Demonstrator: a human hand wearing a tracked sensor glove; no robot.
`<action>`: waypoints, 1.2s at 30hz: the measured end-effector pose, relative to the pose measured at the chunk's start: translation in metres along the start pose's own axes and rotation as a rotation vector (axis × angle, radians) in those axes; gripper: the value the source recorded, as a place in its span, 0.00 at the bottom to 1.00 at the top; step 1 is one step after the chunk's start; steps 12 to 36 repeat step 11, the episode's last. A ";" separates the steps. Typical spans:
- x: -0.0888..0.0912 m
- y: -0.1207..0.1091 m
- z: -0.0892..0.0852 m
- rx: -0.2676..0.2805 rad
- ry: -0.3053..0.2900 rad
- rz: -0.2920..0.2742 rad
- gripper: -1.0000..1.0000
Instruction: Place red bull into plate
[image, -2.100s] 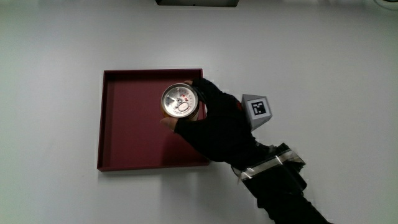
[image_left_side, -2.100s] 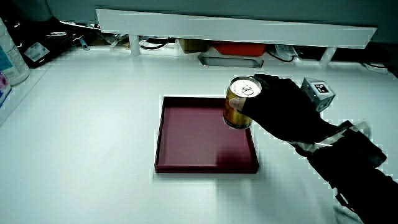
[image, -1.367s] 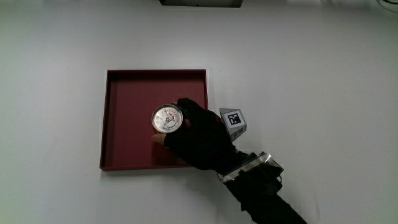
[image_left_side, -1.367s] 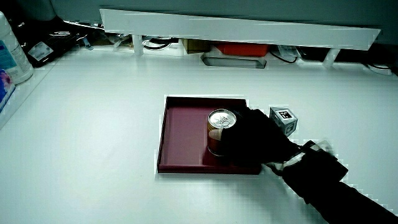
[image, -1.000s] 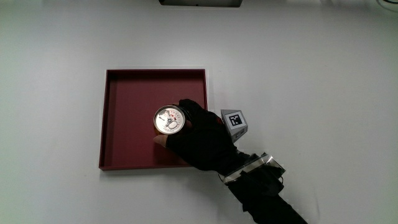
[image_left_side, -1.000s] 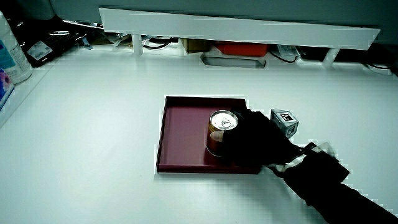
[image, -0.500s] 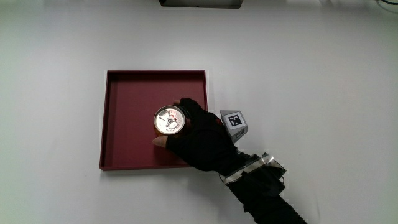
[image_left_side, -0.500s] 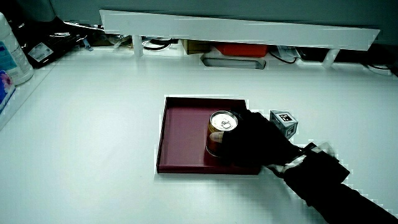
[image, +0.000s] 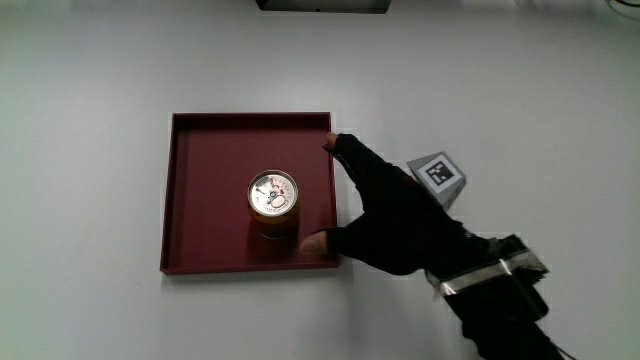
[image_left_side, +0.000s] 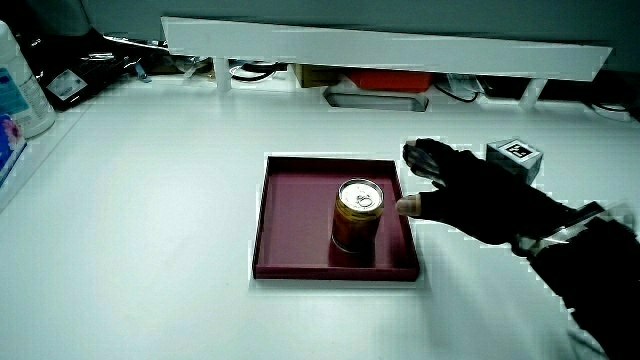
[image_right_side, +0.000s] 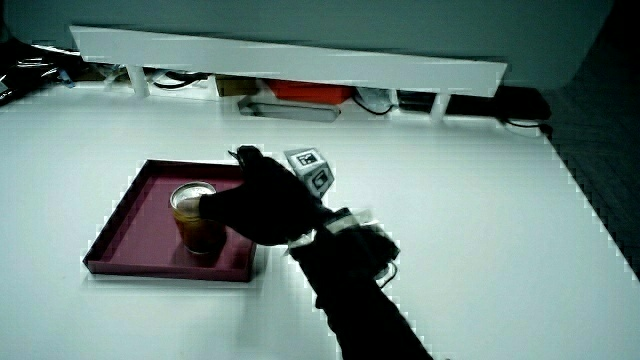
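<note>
Can (image: 273, 200) stands upright in the plate (image: 205, 160) — hand (image: 390, 215) spread, empty, just beside the plate's edge.

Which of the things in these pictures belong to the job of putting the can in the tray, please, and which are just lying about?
Belonging to the job:
- can, standing upright in the tray
- dark red tray
- hand, open beside the tray, holding nothing

Just lying about:
- white bottle at the table's edge
- low white partition, with clutter under it
</note>
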 end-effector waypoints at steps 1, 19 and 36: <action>-0.004 -0.004 0.003 -0.006 -0.021 -0.001 0.00; -0.041 -0.039 0.021 -0.044 -0.170 0.003 0.00; -0.041 -0.039 0.021 -0.044 -0.170 0.003 0.00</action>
